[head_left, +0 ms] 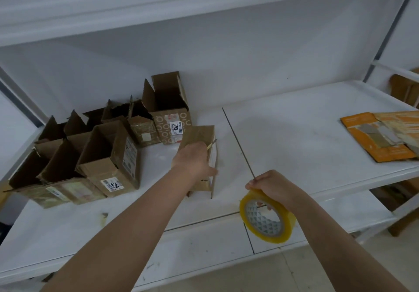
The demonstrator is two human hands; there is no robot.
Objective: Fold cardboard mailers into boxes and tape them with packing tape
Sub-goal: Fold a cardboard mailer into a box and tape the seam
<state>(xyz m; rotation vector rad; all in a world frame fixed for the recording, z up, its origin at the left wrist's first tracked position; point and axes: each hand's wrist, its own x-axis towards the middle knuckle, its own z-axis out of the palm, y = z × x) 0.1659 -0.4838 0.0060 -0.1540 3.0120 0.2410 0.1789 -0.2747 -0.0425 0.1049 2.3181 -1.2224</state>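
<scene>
A brown cardboard box (199, 136) stands on the white shelf (294, 137) near its middle. My left hand (193, 161) grips this box from the left, thumb low on its front face and fingers over the top edge. To the right, my right hand (271, 186) holds a roll of yellowish packing tape (267, 217) by its upper rim, just above the shelf's front edge. The tape roll hangs tilted, its patterned core facing me.
Several open-topped folded boxes (108, 153) stand in a cluster on the left of the shelf. A stack of flat orange mailers (381, 135) lies at the far right. Another shelf (158, 3) runs overhead, and a white wall is behind.
</scene>
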